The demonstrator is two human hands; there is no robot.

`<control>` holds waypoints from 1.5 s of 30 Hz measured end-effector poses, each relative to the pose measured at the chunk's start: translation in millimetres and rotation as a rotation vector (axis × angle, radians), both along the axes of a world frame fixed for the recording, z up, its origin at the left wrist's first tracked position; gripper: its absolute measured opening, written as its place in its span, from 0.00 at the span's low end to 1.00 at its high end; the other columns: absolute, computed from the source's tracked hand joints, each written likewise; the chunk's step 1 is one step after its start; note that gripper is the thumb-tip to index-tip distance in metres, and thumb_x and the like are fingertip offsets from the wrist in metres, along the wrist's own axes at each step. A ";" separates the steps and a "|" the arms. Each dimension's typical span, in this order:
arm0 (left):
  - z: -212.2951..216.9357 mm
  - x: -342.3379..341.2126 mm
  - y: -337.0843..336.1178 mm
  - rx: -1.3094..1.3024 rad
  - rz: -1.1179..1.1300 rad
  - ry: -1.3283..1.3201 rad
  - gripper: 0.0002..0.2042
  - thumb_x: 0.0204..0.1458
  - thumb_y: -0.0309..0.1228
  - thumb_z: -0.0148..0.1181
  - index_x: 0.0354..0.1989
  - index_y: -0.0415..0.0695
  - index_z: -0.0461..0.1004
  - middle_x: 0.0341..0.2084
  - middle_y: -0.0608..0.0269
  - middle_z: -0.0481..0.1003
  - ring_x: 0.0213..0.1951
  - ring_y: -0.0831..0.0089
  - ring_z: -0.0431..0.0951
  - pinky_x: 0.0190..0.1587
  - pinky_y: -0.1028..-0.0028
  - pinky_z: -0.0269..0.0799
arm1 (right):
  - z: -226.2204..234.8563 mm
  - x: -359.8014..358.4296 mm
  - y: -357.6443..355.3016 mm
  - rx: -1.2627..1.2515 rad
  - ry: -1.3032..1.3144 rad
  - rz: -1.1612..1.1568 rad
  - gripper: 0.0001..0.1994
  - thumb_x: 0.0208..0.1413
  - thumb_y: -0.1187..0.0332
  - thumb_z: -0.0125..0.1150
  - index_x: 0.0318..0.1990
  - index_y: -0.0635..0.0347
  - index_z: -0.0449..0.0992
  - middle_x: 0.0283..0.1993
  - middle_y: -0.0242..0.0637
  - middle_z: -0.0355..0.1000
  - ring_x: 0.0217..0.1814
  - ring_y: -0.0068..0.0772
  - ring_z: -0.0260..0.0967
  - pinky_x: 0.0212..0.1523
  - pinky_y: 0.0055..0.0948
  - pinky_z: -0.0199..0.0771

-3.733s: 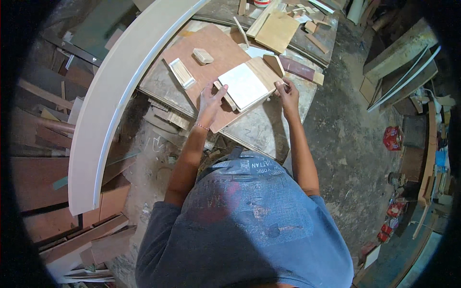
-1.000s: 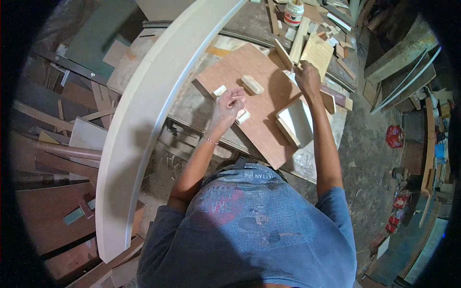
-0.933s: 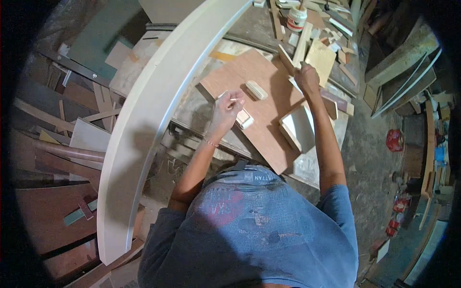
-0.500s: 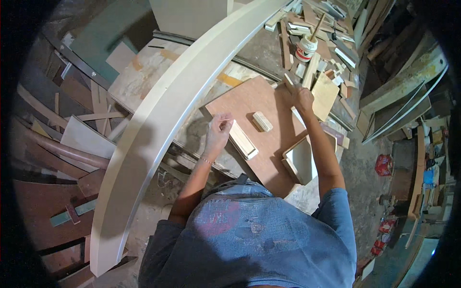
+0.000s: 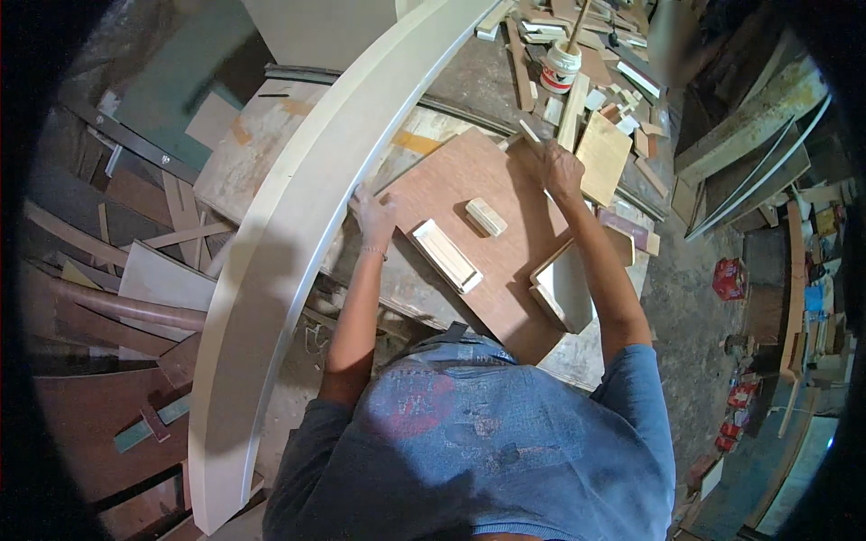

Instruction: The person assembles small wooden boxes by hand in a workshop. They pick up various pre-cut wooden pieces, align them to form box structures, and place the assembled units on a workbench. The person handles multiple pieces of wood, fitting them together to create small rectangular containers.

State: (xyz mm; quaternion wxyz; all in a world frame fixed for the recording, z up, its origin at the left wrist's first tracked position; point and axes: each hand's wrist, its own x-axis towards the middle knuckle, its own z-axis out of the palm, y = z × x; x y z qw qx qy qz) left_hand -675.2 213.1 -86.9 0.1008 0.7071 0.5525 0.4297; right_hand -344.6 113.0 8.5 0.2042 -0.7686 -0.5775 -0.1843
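Note:
My right hand (image 5: 561, 171) is closed round a thin strip of wood (image 5: 530, 135) at the far right side of a brown plywood panel (image 5: 442, 194). My left hand (image 5: 374, 216) is by the panel's left corner, close to the edge of a long pale board (image 5: 307, 207); its fingers look loosely spread, and whether they touch the board is hard to tell. On the panel lie a long pale wooden block with a recessed face (image 5: 447, 257) and a shorter block with rounded ends (image 5: 485, 218). A white-lined wooden tray (image 5: 568, 293) rests under my right forearm.
A white glue jar (image 5: 560, 70) with a stick in it stands among wood offcuts at the back right. One flat light piece (image 5: 603, 158) lies beside my right hand. The long board spans the left side. Red packages (image 5: 729, 279) are on the floor at right.
My left hand has moved left, away from the long block to the board's edge beside the panel corner. My right hand keeps hold of the wood strip. The view has shifted slightly.

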 end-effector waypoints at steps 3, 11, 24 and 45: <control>15.4 15.8 -4.0 -0.511 -0.206 -0.400 0.20 0.41 0.26 0.58 0.45 0.36 0.64 0.36 0.55 0.70 0.37 0.66 0.71 0.39 0.70 0.67 | -6.3 4.7 -7.4 0.086 -0.009 -0.011 0.05 0.46 0.69 0.49 0.28 0.59 0.67 0.21 0.43 0.70 0.22 0.44 0.69 0.18 0.40 0.65; 27.2 -5.4 -27.5 -0.820 -0.221 -0.665 0.16 0.43 0.23 0.57 0.43 0.41 0.66 0.31 0.64 0.72 0.27 0.77 0.71 0.23 0.77 0.69 | -9.8 8.8 -0.6 0.060 -0.033 0.007 0.05 0.46 0.69 0.48 0.28 0.59 0.68 0.22 0.43 0.69 0.22 0.44 0.69 0.19 0.39 0.66; 40.6 -42.9 -75.0 -0.783 -0.242 -0.796 0.14 0.44 0.22 0.55 0.41 0.40 0.66 0.31 0.65 0.71 0.29 0.79 0.71 0.24 0.79 0.70 | 47.7 -15.3 -0.6 0.226 -0.084 0.095 0.04 0.46 0.71 0.48 0.31 0.57 0.66 0.22 0.43 0.68 0.24 0.42 0.69 0.21 0.38 0.66; 121.9 46.4 -39.7 -0.131 -0.564 -0.092 0.17 0.48 0.30 0.50 0.45 0.35 0.63 0.40 0.45 0.69 0.44 0.55 0.69 0.47 0.64 0.63 | 36.3 -32.2 -6.7 0.058 -0.287 0.119 0.06 0.43 0.69 0.51 0.32 0.55 0.67 0.26 0.36 0.67 0.30 0.37 0.68 0.24 0.34 0.69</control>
